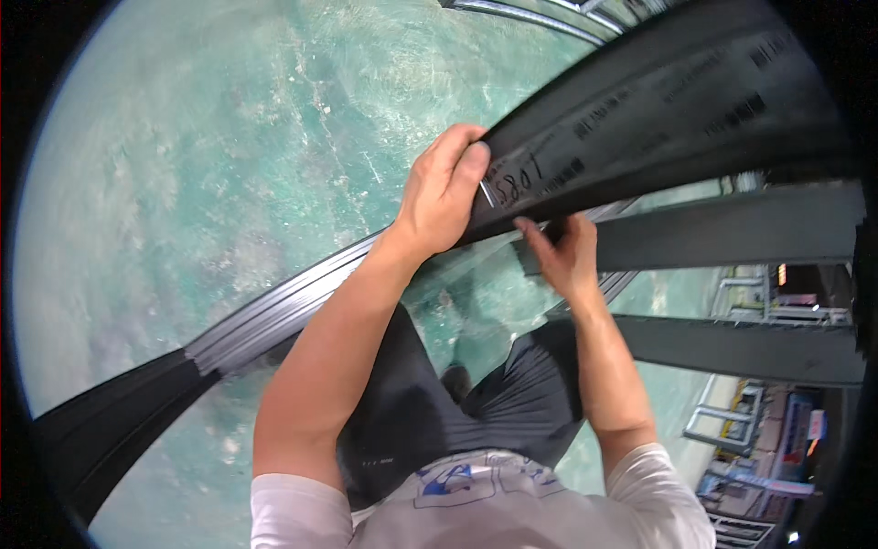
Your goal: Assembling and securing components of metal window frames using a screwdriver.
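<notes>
A long bar runs from lower left to upper right. Its middle stretch is bare, ridged silver metal [283, 316], and black wrapping [119, 403] covers the lower-left stretch. The broad black-wrapped length [640, 119] at upper right bears printed codes and handwritten marks. My left hand [444, 188] is closed over the near end of this black length, thumb on its face and fingers round the upper edge. Beneath the lower edge is my right hand [569, 256], its thumb at the edge and its fingers bent up, with the tips partly hidden behind the bar.
Two wide dark grey beams [732, 233] [741, 348] extend to the right side. Metal frames [732, 416] and racks stand beyond them, and more metal rails [540, 16] lie at the top. Under everything is a worn green floor [229, 137]. My legs [412, 412] are close below the bar.
</notes>
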Motion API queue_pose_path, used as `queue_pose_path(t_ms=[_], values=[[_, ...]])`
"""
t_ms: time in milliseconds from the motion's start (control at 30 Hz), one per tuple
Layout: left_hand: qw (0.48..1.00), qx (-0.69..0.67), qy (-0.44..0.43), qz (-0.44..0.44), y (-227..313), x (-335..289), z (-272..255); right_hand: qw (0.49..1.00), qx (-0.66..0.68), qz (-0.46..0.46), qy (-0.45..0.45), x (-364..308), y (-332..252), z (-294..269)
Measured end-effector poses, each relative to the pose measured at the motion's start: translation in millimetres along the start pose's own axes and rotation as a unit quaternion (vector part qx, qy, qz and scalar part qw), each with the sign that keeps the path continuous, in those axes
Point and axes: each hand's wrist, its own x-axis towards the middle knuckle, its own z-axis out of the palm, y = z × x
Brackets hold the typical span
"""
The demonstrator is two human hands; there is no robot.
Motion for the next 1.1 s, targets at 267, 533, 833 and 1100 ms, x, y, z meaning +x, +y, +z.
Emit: queue_pose_path(t_ms=[267,533,833,1100], values=[[0.95,0.302,-0.062,0.049,6,-48,-17,0.984,0.045,0.043,-0.167,-15,47,-59],[0.902,0.418,-0.1,-0.044,11,-60,-4,0.961,0.202,-0.085,-0.169,-7,17,-53],[0.902,0.423,-0.049,-0.072,2,-67,3,0.929,0.297,-0.169,-0.143,25,17,3],[0.945,0.31,-0.038,-0.1,4,-65,9,0.944,0.327,-0.037,-0.029,29,51,3]])
